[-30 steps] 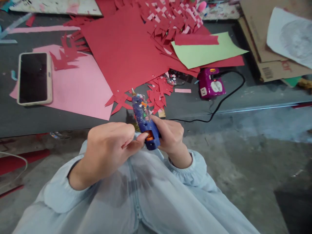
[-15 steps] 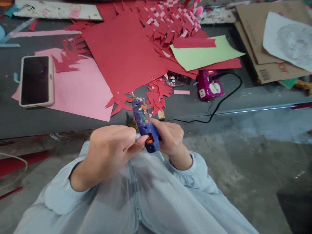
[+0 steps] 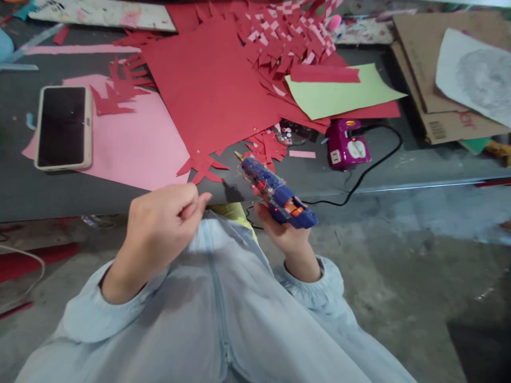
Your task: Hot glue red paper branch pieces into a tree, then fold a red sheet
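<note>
My right hand (image 3: 285, 229) grips a blue hot glue gun (image 3: 275, 191) from below, its metal nozzle pointing up and left over the table edge. Dried glue and coloured bits cling to its barrel, and orange shows in an opening near its back end. My left hand (image 3: 165, 234) is apart from the gun, fingers curled into a fist with the thumb stretched along them; whatever might be inside is hidden. Just beyond the hands lies a red cut-paper piece (image 3: 203, 166) with pointed arms. More red cut pieces (image 3: 266, 146) lie behind the nozzle.
On the dark table (image 3: 120, 199) lie a phone (image 3: 64, 127), pink paper (image 3: 139, 138), a large red sheet (image 3: 211, 85) and a light green sheet (image 3: 343, 96). A purple power adapter (image 3: 347, 146) has a black cable (image 3: 393, 154) looping off the edge. Cardboard (image 3: 419, 74) lies far right.
My left thumb has come off the back of the glue gun and that hand has moved left. My right hand has swung the gun rightward, tilting its nozzle further left.
</note>
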Motion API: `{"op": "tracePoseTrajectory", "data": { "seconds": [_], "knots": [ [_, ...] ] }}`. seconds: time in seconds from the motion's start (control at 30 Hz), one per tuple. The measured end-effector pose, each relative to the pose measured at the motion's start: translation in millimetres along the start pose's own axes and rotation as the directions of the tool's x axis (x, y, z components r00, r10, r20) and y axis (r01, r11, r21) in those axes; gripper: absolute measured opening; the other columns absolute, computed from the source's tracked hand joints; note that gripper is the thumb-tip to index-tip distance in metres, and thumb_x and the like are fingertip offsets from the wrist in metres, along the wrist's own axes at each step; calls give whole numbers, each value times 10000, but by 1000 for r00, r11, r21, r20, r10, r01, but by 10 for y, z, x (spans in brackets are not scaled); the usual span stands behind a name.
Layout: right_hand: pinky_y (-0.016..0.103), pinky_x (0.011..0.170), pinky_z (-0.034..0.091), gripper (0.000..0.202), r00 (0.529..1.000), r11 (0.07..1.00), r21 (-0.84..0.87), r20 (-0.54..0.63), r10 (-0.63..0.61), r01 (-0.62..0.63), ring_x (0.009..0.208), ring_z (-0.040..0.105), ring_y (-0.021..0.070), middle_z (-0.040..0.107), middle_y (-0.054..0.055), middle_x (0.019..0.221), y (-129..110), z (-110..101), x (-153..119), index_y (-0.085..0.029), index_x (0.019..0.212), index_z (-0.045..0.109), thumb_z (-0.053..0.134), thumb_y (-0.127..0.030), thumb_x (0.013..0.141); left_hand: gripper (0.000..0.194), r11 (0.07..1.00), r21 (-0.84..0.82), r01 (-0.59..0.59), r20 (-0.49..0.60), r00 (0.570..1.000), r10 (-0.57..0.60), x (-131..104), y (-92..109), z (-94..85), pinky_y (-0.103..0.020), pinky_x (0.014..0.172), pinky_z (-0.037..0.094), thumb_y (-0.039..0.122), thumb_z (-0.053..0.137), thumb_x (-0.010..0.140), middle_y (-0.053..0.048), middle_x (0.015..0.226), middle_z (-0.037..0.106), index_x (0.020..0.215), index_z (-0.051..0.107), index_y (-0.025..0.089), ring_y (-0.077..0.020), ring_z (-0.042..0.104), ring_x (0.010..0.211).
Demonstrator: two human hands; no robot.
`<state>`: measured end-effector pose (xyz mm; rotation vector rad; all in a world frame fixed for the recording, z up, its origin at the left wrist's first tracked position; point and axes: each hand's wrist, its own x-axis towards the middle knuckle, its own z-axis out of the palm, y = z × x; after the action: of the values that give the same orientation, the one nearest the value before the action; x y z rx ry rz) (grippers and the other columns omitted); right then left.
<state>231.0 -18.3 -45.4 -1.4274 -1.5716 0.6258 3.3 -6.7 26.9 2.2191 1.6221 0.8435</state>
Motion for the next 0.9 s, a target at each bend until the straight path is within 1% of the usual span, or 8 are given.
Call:
{"op": "tracePoseTrajectory", "data": {
  "seconds": [0.07,0.17,0.23,0.3,0.4,0.53,0.73,0.9],
  "knots": [
    [291,465,477,185,989,982,121,44,143,-148,482,563,147,629,-2,593,-13,-20,-15,-228,908,691,712,-356,776,360,993,114,43,19,999,-45,45,-125,81,-274,505,257,200,619,862,76,556,377,643,334,228,-101,341,503],
    [251,353,355,202,936,894,281,147,319,-349,355,413,96,499,-64,464,-34,-54,-35,-229,905,700,725,-381,774,240,983,181,-18,117,993,-4,123,-274,227,-303,622,385,272,644,873,22,672,528,721,460,242,-167,512,671],
    [233,322,295,221,899,824,362,221,379,-436,314,343,74,432,-91,414,-49,-74,-33,-226,889,692,728,-409,770,157,972,218,-88,150,987,56,169,-333,322,-348,751,441,333,637,895,-31,805,596,816,543,234,-221,555,820],
    [223,314,267,243,871,761,426,279,404,-489,298,310,65,380,-112,390,-66,-87,-19,-223,879,674,731,-428,761,188,962,237,-137,168,981,98,207,-369,404,-396,842,455,390,645,894,-74,919,624,915,589,211,-266,555,931],
    [212,306,239,258,852,697,491,320,413,-522,289,273,54,338,-133,386,-86,-92,2,-224,870,650,740,-429,742,313,962,225,-156,186,976,115,250,-393,486,-417,896,459,441,677,866,-110,1019,627,1004,605,170,-291,551,1003],
    [197,309,226,224,849,654,541,332,411,-528,290,243,43,334,-139,390,-65,-84,-11,-230,874,655,736,-396,749,372,969,195,-153,219,970,109,293,-382,535,-394,896,460,424,695,856,-122,1082,620,1082,593,146,-280,558,1010],
    [180,302,227,162,858,630,582,331,394,-514,298,233,34,338,-131,405,-28,-82,-38,-236,868,683,732,-349,762,372,953,268,-139,242,967,74,335,-333,570,-406,831,447,462,662,868,-147,1058,630,1042,602,140,-307,553,975],
    [173,299,229,182,840,599,590,343,421,-541,309,202,27,291,-137,428,-19,-105,-38,-235,861,668,735,-369,757,367,913,365,-181,237,967,97,340,-306,586,-380,778,440,484,624,883,-135,1031,642,1005,607,139,-291,571,934]
  ]
}}
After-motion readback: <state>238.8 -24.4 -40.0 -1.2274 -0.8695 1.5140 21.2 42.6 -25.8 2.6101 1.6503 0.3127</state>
